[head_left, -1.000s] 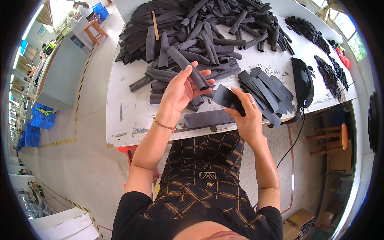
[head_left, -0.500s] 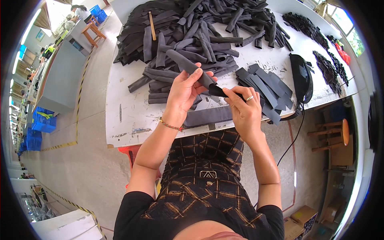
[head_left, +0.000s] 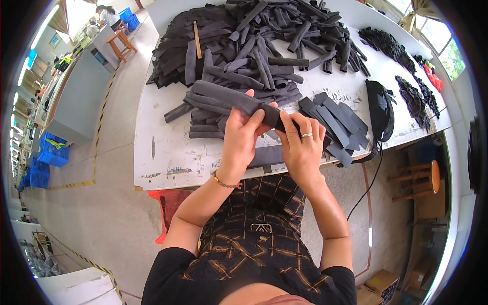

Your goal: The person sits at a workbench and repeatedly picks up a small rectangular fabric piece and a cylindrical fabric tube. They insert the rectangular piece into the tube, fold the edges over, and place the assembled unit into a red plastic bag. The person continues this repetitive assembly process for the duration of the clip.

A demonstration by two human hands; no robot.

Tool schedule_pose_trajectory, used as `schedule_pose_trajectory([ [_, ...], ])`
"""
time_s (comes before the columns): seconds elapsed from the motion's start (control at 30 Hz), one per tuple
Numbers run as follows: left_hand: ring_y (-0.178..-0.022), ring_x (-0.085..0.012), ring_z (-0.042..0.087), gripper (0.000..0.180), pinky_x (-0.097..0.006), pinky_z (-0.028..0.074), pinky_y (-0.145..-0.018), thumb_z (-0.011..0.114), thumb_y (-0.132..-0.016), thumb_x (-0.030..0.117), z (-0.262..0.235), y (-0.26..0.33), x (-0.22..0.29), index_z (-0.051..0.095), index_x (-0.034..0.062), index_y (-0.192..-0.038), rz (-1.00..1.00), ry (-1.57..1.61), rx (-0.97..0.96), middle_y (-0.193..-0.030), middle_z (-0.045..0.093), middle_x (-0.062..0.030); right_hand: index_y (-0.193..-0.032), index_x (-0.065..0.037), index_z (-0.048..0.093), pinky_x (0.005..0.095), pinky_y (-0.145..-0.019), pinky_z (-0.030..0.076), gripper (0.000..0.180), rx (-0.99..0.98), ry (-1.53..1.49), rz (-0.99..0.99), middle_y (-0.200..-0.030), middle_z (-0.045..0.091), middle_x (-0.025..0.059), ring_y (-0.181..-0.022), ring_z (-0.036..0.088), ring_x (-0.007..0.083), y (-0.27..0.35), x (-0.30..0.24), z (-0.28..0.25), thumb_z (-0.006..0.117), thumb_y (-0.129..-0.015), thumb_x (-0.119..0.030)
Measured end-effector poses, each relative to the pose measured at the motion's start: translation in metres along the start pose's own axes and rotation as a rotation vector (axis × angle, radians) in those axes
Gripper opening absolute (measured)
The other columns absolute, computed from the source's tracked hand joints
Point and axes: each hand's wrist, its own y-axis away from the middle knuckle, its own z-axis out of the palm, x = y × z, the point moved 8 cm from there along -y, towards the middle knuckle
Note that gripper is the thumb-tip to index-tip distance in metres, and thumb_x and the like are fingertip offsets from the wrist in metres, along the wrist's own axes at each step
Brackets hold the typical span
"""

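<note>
Both hands had come together since a second ago: left hand [head_left: 243,140] and right hand [head_left: 301,147] now gripped one dark fabric strip [head_left: 234,101], stretched out just above the white surface [head_left: 168,152]. Handling looked underway, with the strip pile [head_left: 249,46] behind.

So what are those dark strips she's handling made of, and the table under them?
The dark strip held in both hands, left hand and right hand, looks like matte charcoal fabric or thin foam: it folds softly, no shine. The table seems a white painted or laminated board, scuffed and marked.
</note>
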Motion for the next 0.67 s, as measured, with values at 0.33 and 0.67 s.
schedule_pose_trajectory([
  [0.33,-0.115,-0.0305,0.063,0.026,-0.044,0.046,-0.103,0.056,-0.102,0.024,0.009,-0.003,-0.001,0.059,0.0043,-0.118,0.117,0.104,-0.211,-0.094,0.071,-0.0132,-0.108,-0.003,0.056,0.0465,-0.083,0.046,0.041,-0.12,-0.322,0.096,-0.122,0.055,0.0159,-0.099,0.056,0.0358,0.022,0.0,0.022,0.076,-0.072,-0.002],
  [0.67,-0.123,-0.0339,0.058,0.024,-0.047,0.04,-0.111,0.053,-0.103,0.025,-0.01,0.0,-0.012,0.06,0.0066,-0.117,0.099,0.142,-0.153,-0.112,0.07,-0.0176,-0.102,-0.003,0.059,0.0463,-0.083,0.05,0.033,-0.152,-0.5,0.043,-0.112,0.057,0.0166,-0.1,0.059,0.039,0.0,-0.016,0.046,0.072,-0.074,0.005],
])
